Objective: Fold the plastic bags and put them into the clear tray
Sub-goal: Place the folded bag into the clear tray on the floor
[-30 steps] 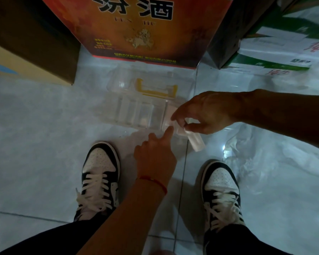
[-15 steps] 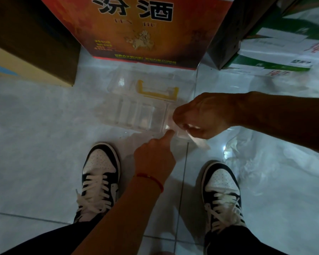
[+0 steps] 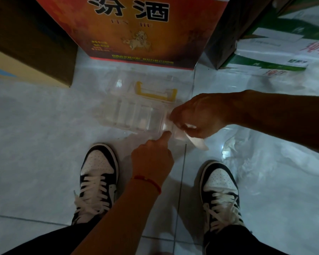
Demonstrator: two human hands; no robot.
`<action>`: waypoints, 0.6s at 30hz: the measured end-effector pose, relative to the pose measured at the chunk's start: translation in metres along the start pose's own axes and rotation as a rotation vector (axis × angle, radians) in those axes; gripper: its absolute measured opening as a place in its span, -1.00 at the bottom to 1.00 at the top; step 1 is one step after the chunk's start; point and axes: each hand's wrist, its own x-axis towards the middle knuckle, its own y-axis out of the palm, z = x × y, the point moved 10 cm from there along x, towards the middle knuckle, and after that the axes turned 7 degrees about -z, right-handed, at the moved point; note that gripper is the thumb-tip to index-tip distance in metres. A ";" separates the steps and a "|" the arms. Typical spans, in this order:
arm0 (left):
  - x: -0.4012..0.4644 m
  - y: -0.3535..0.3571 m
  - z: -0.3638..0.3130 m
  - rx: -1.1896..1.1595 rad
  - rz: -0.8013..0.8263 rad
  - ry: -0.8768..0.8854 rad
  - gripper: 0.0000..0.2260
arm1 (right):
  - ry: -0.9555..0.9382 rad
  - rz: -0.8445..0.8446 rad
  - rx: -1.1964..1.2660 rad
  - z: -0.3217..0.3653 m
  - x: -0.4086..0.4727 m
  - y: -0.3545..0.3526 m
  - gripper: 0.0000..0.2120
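Thin, milky plastic, folded into a narrow strip: the folded bag (image 3: 195, 142) is pinched in the grip of the right hand (image 3: 201, 115), fingers curled over it. Its long axis slants from that grip down toward the right shoe (image 3: 219, 183), free end hanging past the fingers. The clear tray (image 3: 129, 115), rigid, ribbed into slots, with a yellow handle (image 3: 155, 91), lies on the glossy tiled floor (image 3: 35, 135) just left of the grip, its near corner at the knuckles. The left hand (image 3: 151, 161) is curled with one straight finger touching the strip beside the tray's corner, holding nothing. The right hand, I judge, is nearer. Crumpled loose bags (image 3: 256, 159) lie right of the grip.
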 end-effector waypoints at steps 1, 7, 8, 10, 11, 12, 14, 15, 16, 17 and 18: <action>-0.001 0.002 0.001 -0.014 0.000 0.008 -0.51 | 0.026 -0.039 0.069 -0.003 -0.002 -0.007 -0.81; 0.001 -0.003 0.002 -0.089 -0.174 0.071 -0.57 | 0.293 -0.326 0.366 -0.049 -0.031 -0.055 -0.96; 0.002 -0.007 0.002 -0.087 -0.222 0.080 -0.58 | 0.346 -0.354 0.407 -0.059 -0.038 -0.057 -0.96; 0.000 -0.015 0.002 -0.148 -0.291 0.087 -0.61 | 0.422 -0.386 0.494 -0.072 -0.048 -0.055 -0.96; -0.002 -0.016 0.005 -0.191 -0.311 0.077 -0.64 | 0.437 -0.406 0.528 -0.075 -0.051 -0.054 -0.95; -0.002 -0.019 0.008 -0.231 -0.326 0.056 -0.68 | 0.443 -0.425 0.555 -0.077 -0.053 -0.052 -0.94; -0.002 -0.026 0.014 -0.295 -0.356 0.002 -0.73 | 0.440 -0.449 0.629 -0.074 -0.053 -0.047 -0.94; -0.002 -0.030 0.017 -0.328 -0.379 -0.025 -0.76 | 0.438 -0.468 0.669 -0.073 -0.052 -0.044 -0.94; -0.002 -0.033 0.020 -0.363 -0.397 -0.049 -0.78 | 0.434 -0.495 0.684 -0.071 -0.049 -0.043 -0.95; -0.003 -0.036 0.023 -0.396 -0.410 -0.064 -0.81 | 0.422 -0.527 0.665 -0.068 -0.045 -0.044 -0.97; -0.003 -0.038 0.025 -0.420 -0.423 -0.072 -0.82 | 0.403 -0.552 0.626 -0.064 -0.040 -0.045 -0.97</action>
